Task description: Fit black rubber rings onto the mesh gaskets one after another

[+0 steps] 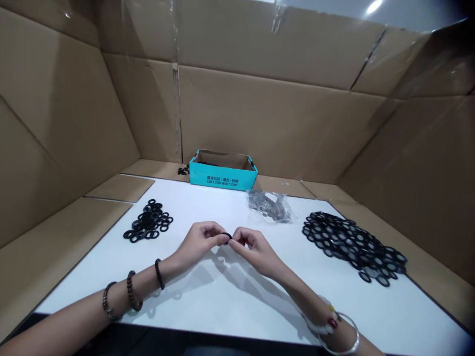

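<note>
Near the middle of the white table [208,296], my left hand [202,242] and my right hand [256,249] meet at the fingertips. Between them they pinch one small black ring [227,236], held just above the table surface. The fingers cover part of the ring. A loose pile of black rings [148,221] lies to the left of my left hand. To the right of my right hand spreads a bigger pile of black rings with pale grey centres [352,244].
At the back edge stands an open turquoise box [222,176] with dark things inside. A clear plastic bag of grey discs [270,205] lies in front of its right end. Several small black pieces [183,170] sit left of the box. Cardboard walls [267,113] surround the table.
</note>
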The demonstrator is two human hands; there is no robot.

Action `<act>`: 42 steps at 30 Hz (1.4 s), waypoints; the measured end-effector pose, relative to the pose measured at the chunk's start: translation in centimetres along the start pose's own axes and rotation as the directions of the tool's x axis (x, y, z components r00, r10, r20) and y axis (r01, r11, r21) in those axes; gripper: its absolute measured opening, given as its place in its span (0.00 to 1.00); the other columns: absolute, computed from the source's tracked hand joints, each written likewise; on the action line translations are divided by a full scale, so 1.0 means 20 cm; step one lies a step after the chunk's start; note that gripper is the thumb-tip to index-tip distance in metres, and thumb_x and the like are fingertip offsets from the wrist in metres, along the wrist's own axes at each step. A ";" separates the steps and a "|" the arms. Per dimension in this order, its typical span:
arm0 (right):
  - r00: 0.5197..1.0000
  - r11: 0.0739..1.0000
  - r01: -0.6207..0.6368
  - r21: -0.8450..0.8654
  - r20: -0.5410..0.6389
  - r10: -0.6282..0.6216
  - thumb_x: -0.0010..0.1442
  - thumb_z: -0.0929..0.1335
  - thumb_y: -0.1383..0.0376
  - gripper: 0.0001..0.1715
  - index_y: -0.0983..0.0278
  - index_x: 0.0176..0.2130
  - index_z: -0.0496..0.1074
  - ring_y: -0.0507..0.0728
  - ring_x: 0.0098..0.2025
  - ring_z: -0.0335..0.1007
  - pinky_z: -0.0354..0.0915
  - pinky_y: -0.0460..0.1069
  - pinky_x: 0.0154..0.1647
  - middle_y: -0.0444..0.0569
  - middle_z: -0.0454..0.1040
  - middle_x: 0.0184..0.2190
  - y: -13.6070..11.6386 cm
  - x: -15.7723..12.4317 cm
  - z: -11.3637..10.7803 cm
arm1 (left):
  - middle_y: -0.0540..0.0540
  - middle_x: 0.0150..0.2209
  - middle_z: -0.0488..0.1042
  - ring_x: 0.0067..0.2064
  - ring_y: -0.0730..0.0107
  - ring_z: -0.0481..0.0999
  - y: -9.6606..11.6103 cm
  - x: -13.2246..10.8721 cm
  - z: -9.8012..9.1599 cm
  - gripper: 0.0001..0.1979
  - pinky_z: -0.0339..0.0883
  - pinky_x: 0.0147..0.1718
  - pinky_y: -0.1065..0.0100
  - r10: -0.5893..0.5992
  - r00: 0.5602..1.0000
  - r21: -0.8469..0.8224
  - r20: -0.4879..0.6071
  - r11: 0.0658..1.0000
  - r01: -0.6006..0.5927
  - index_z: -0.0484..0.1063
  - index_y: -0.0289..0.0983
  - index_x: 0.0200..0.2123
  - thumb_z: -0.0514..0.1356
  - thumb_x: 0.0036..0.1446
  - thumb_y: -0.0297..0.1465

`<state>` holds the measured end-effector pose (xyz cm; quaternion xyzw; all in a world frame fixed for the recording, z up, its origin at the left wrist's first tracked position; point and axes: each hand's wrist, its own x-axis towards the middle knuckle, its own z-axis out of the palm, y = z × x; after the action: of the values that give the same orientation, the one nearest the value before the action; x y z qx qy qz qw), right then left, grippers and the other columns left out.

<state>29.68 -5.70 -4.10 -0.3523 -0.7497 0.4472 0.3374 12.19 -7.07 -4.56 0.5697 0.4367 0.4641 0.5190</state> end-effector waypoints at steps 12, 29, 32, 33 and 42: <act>0.997 0.994 0.069 -0.080 -0.025 -0.072 0.56 0.65 0.62 0.09 0.65 0.29 0.68 0.51 0.27 0.60 0.56 0.46 0.29 0.44 0.67 0.24 0.05 0.02 -0.04 | 0.49 0.22 0.73 0.25 0.73 0.71 0.02 0.01 -0.01 0.11 0.62 0.27 0.72 -0.078 0.988 -0.103 0.134 0.990 0.092 0.72 0.32 0.27 0.65 0.44 0.35; 0.875 0.735 0.396 -0.551 -0.018 -0.484 0.56 0.67 0.63 0.12 0.61 0.42 0.67 0.59 0.47 0.60 0.62 0.55 0.46 0.53 0.62 0.44 0.04 0.00 -0.01 | 0.49 0.24 0.72 0.27 0.75 0.69 -0.01 0.02 -0.03 0.11 0.62 0.32 0.71 -0.240 0.955 -0.120 0.173 0.958 0.262 0.74 0.32 0.25 0.65 0.42 0.36; 0.871 0.737 0.407 -0.540 -0.012 -0.491 0.56 0.67 0.64 0.13 0.61 0.43 0.66 0.59 0.47 0.60 0.62 0.56 0.46 0.54 0.62 0.45 0.04 -0.01 -0.01 | 0.49 0.24 0.72 0.27 0.75 0.68 -0.02 0.01 -0.01 0.11 0.62 0.32 0.71 -0.237 0.958 -0.158 0.164 0.952 0.262 0.74 0.32 0.25 0.66 0.42 0.36; 0.869 0.733 0.412 -0.541 -0.008 -0.495 0.56 0.67 0.65 0.14 0.61 0.44 0.66 0.59 0.46 0.60 0.63 0.56 0.46 0.54 0.61 0.45 0.05 -0.01 -0.01 | 0.50 0.23 0.71 0.26 0.75 0.68 -0.03 0.01 -0.01 0.11 0.62 0.31 0.71 -0.233 0.960 -0.165 0.156 0.952 0.258 0.74 0.32 0.24 0.65 0.42 0.36; 0.857 0.712 0.435 -0.552 0.010 -0.516 0.56 0.66 0.66 0.12 0.61 0.42 0.66 0.58 0.43 0.61 0.63 0.55 0.42 0.54 0.62 0.43 0.08 0.00 0.00 | 0.48 0.24 0.70 0.26 0.74 0.66 -0.04 0.00 0.02 0.11 0.57 0.28 0.71 -0.146 0.982 -0.187 0.118 0.968 0.166 0.73 0.31 0.22 0.65 0.43 0.35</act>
<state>30.15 -5.13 -5.57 -0.2584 -0.8824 0.0908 0.3825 12.54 -7.18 -5.29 0.5029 0.4050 0.4325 0.6293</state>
